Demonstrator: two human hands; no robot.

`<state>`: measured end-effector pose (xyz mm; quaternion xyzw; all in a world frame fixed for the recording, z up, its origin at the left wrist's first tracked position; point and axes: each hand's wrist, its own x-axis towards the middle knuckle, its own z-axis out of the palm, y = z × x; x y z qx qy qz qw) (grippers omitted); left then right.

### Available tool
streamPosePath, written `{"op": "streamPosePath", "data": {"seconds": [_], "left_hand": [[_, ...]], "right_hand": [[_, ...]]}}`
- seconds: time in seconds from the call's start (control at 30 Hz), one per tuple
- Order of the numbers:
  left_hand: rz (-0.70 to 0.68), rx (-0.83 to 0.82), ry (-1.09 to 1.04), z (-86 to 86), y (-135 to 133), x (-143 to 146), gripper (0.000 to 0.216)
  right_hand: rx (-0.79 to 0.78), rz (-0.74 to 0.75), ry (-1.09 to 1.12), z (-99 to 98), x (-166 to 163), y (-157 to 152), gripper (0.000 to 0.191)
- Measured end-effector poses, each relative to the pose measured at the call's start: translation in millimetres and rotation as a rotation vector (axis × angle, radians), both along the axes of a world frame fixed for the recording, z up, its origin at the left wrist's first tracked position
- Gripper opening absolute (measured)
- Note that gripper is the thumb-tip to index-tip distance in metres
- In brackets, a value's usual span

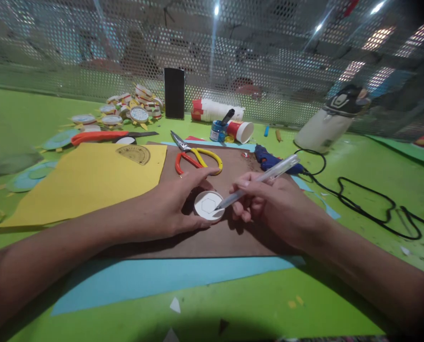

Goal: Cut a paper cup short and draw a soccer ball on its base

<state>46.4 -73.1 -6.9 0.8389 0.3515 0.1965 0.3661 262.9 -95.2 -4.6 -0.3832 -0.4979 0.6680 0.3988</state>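
Note:
Under my left hand's thumb and fingers is a small round white disc, gripped by its rim from the left. A hexagon is drawn on its face. My right hand pinches a clear-barrelled pen, whose tip touches the disc near the hexagon's right side. Both hands rest over a brown board. Just beyond my left hand lie scissors with one orange and one yellow handle, blades pointing away.
Yellow sheet, protractor and orange cutter lie left. Behind are finished-looking discs, a black phone, a blue jar and paper cups. At right are a blue glue gun, its black cord and a bottle.

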Motion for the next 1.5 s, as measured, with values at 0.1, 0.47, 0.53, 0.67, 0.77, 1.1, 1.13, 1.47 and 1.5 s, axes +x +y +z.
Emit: {"op": "streamPosePath", "data": {"seconds": [0.1, 0.47, 0.53, 0.67, 0.77, 1.1, 1.13, 1.47, 1.5], "left_hand": [[-0.004, 0.002, -0.004, 0.0, -0.4, 0.0, 0.073], [0.117, 0.175, 0.133, 5.1, -5.5, -1.2, 0.078], [0.12, 0.17, 0.13, 4.7, -4.6, -0.6, 0.078], [0.092, 0.116, 0.086, 2.9, -3.1, 0.2, 0.078], [0.084, 0.099, 0.079, 2.7, -2.9, 0.4, 0.078], [0.134, 0.106, 0.103, 0.3, -1.3, -0.6, 0.083], [0.131, 0.108, 0.101, -0.3, -1.1, -0.9, 0.083], [0.125, 0.082, 0.122, 2.4, -1.6, 0.4, 0.081], [0.126, 0.082, 0.126, 2.7, -1.7, 0.4, 0.081]], "right_hand": [[0.01, -0.051, -0.084, 1.5, -2.4, -1.9, 0.018], [0.04, -0.1, -0.147, 2.4, -6.2, -4.3, 0.026], [0.044, -0.076, -0.122, 1.1, -5.6, -4.1, 0.03], [0.054, -0.069, -0.12, 0.5, -5.6, -4.3, 0.032], [0.045, -0.073, -0.149, 1.7, -5.9, -4.6, 0.03], [0.036, -0.069, -0.181, 4.4, -2.2, -6.0, 0.017], [0.036, -0.068, -0.182, 4.3, -2.2, -5.9, 0.017], [0.016, -0.061, -0.187, 2.9, -3.9, -5.9, 0.019], [0.017, -0.055, -0.182, 2.9, -3.8, -6.1, 0.019]]}}
